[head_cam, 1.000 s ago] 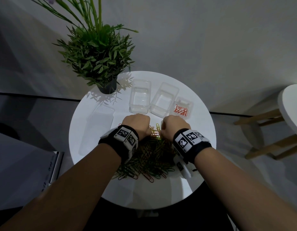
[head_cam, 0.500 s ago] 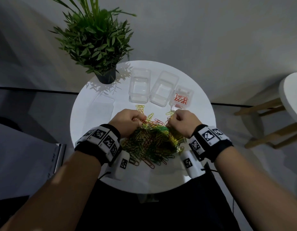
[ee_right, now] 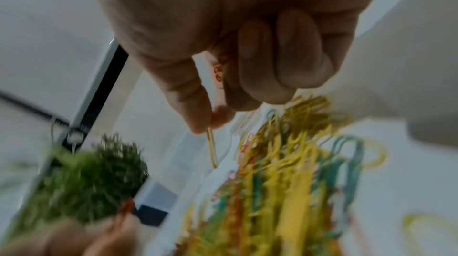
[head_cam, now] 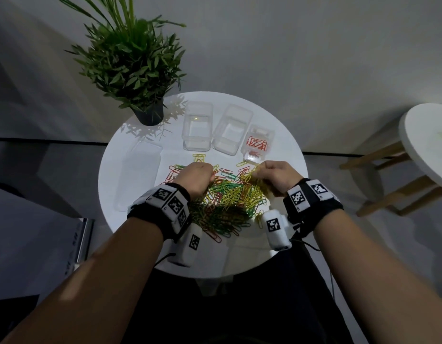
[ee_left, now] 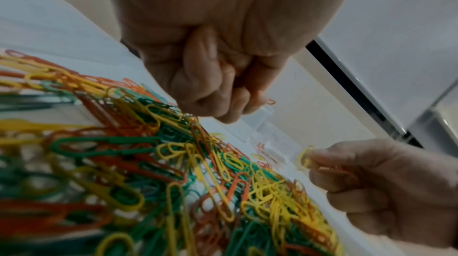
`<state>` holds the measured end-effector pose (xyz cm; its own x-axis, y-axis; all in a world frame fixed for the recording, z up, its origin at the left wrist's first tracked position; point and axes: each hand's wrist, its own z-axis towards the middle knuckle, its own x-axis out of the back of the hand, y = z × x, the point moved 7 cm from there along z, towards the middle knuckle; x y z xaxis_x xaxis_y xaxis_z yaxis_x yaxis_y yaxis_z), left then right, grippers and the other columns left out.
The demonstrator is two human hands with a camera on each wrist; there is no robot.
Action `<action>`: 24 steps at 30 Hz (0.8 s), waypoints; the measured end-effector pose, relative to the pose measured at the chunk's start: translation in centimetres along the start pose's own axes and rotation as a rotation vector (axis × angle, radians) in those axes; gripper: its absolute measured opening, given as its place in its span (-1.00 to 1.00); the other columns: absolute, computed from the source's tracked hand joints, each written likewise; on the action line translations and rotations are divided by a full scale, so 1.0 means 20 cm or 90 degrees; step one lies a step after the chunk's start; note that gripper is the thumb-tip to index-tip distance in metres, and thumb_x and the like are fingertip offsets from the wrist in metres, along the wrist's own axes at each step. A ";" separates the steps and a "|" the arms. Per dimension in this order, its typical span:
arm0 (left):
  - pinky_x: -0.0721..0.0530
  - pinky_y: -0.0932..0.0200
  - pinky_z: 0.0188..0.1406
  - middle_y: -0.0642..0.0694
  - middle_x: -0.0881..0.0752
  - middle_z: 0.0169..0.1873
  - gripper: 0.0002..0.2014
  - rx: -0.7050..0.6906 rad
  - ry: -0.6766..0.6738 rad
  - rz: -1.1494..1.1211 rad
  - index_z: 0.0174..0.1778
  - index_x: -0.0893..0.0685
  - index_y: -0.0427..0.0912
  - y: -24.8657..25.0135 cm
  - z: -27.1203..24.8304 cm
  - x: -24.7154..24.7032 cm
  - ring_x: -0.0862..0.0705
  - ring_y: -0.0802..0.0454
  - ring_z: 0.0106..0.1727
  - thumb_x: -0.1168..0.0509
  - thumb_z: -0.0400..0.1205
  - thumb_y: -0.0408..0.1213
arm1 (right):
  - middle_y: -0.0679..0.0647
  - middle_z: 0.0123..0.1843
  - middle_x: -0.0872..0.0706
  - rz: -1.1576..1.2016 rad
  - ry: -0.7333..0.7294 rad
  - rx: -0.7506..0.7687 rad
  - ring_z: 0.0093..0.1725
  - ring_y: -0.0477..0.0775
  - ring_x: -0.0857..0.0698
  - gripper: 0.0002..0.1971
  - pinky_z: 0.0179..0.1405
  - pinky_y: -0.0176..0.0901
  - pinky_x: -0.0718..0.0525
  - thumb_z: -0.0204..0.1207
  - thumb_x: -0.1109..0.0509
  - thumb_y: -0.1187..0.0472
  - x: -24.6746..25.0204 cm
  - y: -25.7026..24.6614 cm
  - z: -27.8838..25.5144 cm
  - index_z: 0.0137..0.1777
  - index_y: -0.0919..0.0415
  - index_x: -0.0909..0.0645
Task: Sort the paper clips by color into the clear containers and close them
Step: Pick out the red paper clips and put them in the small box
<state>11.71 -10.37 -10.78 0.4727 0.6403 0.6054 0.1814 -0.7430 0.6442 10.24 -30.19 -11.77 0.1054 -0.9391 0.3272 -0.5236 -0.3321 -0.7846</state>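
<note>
Sorting has barely begun: the small clear container (head_cam: 258, 142) at one o'clock holds a few red clips, two larger containers (head_cam: 197, 127) at twelve o'clock look empty, lids off, while the mixed paper clip pile (head_cam: 225, 202) covers the table's centre, the right hand (head_cam: 274, 176) pinching a yellow clip (ee_right: 212, 149) with red ones tucked in its curled fingers, the left hand (head_cam: 194, 177) curled, seemingly around a red clip (ee_left: 270, 101).

Beside the green plant (head_cam: 130, 63), a white table (head_cam: 277, 125) bears yellow, green and red paper clips (head_cam: 227, 197); black-and-white checked wristbands (head_cam: 307, 194)

Both forearms reach forward, left hand (head_cam: 196, 176) fisted, right hand (head_cam: 277, 176) curled — thumb-and-finger grip pinching.
</note>
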 end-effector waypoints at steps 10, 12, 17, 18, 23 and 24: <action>-0.30 0.07 -0.27 -0.08 -0.43 -0.43 -0.66 -0.022 0.067 0.011 -0.43 -0.27 -0.15 -0.01 -0.02 0.03 -0.40 -0.09 -0.27 -0.01 0.70 -0.27 | -0.06 0.26 -0.70 -0.603 0.086 0.177 0.20 0.10 -0.66 -0.77 0.08 -0.10 -0.63 0.60 -0.30 0.08 -0.08 -0.20 0.02 0.17 -0.24 -0.66; -0.30 0.06 -0.26 -0.09 -0.41 -0.41 -0.67 -0.030 0.067 0.013 -0.43 -0.28 -0.16 -0.01 -0.01 0.03 -0.39 -0.09 -0.24 -0.03 0.70 -0.27 | -0.04 0.34 -0.66 -0.675 0.053 0.200 0.28 0.11 -0.63 -0.71 0.17 -0.05 -0.61 0.63 -0.27 0.08 -0.13 -0.24 0.03 0.28 -0.23 -0.62; -0.35 0.06 -0.24 -0.17 -0.49 -0.37 -0.71 -0.029 0.080 0.034 -0.35 -0.43 -0.23 0.00 0.01 0.05 -0.44 -0.12 -0.24 -0.11 0.68 -0.20 | 0.02 0.20 -0.70 -0.746 0.019 0.206 0.21 0.16 -0.64 -0.78 0.04 -0.06 -0.59 0.59 -0.31 0.13 -0.18 -0.25 0.06 0.15 -0.09 -0.70; -0.35 0.07 -0.24 -0.16 -0.47 -0.39 -0.70 -0.030 0.082 0.033 -0.36 -0.42 -0.22 0.00 0.01 0.06 -0.44 -0.12 -0.25 -0.12 0.67 -0.19 | 0.01 0.14 -0.71 -0.742 0.020 0.215 0.17 0.15 -0.64 -0.81 -0.05 -0.09 -0.56 0.58 -0.30 0.14 -0.18 -0.25 0.06 0.08 -0.05 -0.71; -0.30 0.07 -0.30 -0.09 -0.37 -0.47 -0.64 -0.057 0.090 0.027 -0.46 -0.28 -0.16 0.06 0.04 0.08 -0.37 -0.08 -0.33 -0.13 0.66 -0.19 | -0.04 -0.03 -0.70 -0.552 0.055 0.155 0.01 0.07 -0.65 -0.86 -0.15 -0.17 -0.53 0.56 -0.32 0.09 -0.07 -0.18 0.05 -0.12 0.01 -0.71; -0.29 0.08 -0.31 -0.09 -0.36 -0.48 -0.64 -0.060 0.092 0.027 -0.47 -0.27 -0.16 0.07 0.04 0.09 -0.36 -0.07 -0.34 -0.13 0.66 -0.20 | -0.05 -0.10 -0.71 -0.510 0.066 0.133 -0.03 0.07 -0.66 -0.85 -0.16 -0.20 -0.54 0.55 -0.32 0.09 -0.04 -0.16 0.05 -0.17 0.02 -0.71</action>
<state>13.53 -10.43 -9.21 0.3483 0.6350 0.6895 0.0789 -0.7528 0.6535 12.76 -28.50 -10.01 0.2961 -0.4026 0.8662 -0.1548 -0.9151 -0.3724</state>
